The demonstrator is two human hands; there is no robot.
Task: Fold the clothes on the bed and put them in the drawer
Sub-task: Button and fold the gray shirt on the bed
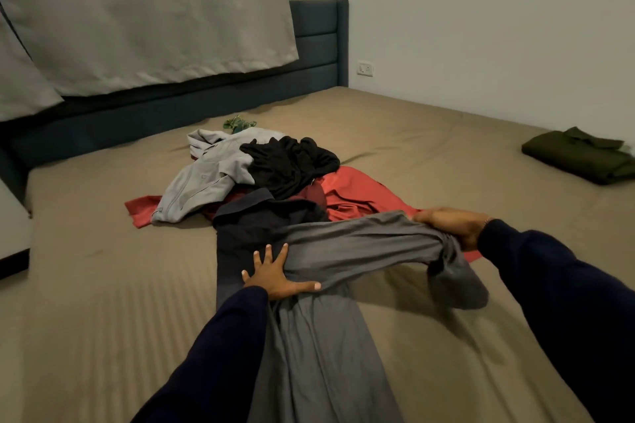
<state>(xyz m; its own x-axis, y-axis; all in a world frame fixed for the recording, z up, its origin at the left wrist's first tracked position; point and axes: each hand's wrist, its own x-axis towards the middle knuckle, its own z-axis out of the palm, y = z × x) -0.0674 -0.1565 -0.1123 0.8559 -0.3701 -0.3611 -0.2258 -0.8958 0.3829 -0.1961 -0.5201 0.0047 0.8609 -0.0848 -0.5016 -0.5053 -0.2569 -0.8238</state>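
A grey garment (319,347) lies lengthwise on the bed (103,285) in front of me. My left hand (275,276) presses flat on it with fingers spread. My right hand (450,225) grips its upper part, which stretches across to the right with the bunched end hanging below the hand. Behind it is a pile: a dark navy shirt (254,220), a red garment (357,196), a black garment (292,165), and a light grey hoodie (206,178). No drawer is in view.
A folded olive-green garment (580,156) lies at the bed's right edge by the white wall. A small green patterned cloth (238,123) sits behind the pile. A dark blue headboard (319,41) and a grey curtain (137,10) stand at the back.
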